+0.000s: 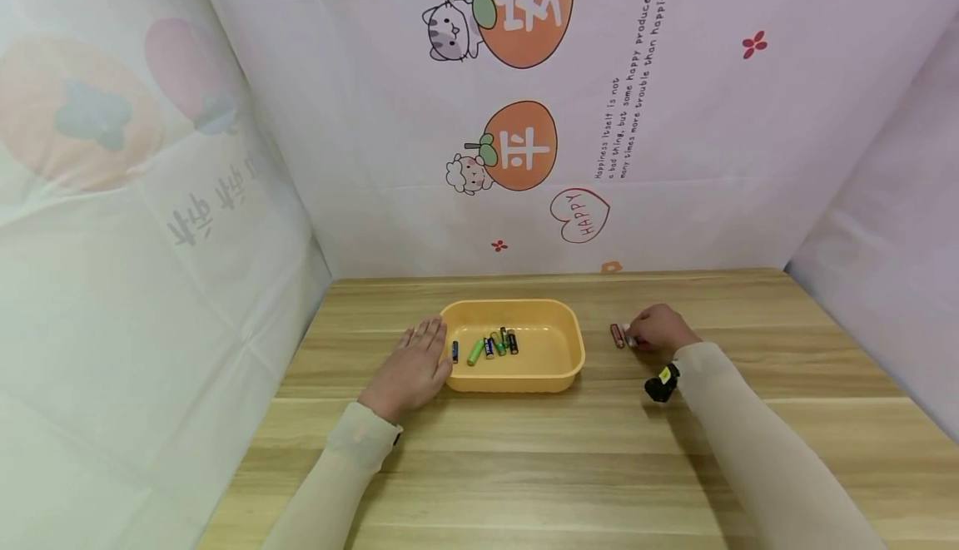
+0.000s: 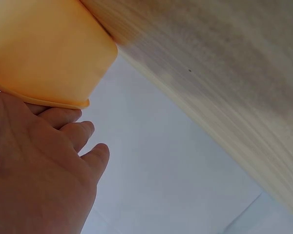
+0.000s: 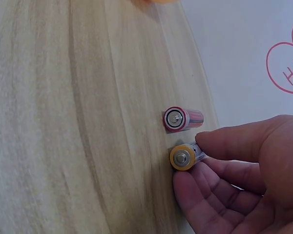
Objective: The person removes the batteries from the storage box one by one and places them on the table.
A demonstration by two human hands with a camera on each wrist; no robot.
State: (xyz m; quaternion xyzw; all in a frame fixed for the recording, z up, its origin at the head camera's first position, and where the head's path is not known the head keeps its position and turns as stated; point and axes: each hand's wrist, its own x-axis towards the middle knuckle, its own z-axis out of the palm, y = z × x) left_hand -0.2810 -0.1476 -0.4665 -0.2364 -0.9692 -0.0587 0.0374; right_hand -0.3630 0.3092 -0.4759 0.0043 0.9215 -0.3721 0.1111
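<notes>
My left hand (image 1: 408,371) rests with straight fingers against the left rim of a yellow plastic tray (image 1: 517,384). In the left wrist view its fingertips lie right at the tray's rim. Inside the tray are several batteries, among them a light green battery (image 1: 475,353) and a blue battery (image 1: 489,348). To the right of the tray, my right hand (image 1: 659,329) pinches a battery with a yellow-ringed end (image 3: 183,157) between thumb and fingers, close over the table. A red battery (image 3: 184,119) lies on the wood just beside it.
The wooden table (image 1: 479,467) runs back to a printed white cloth (image 1: 390,159) that hangs behind it. More cloth hangs at the left and right sides. A black wrist camera (image 1: 662,384) sits at my right cuff.
</notes>
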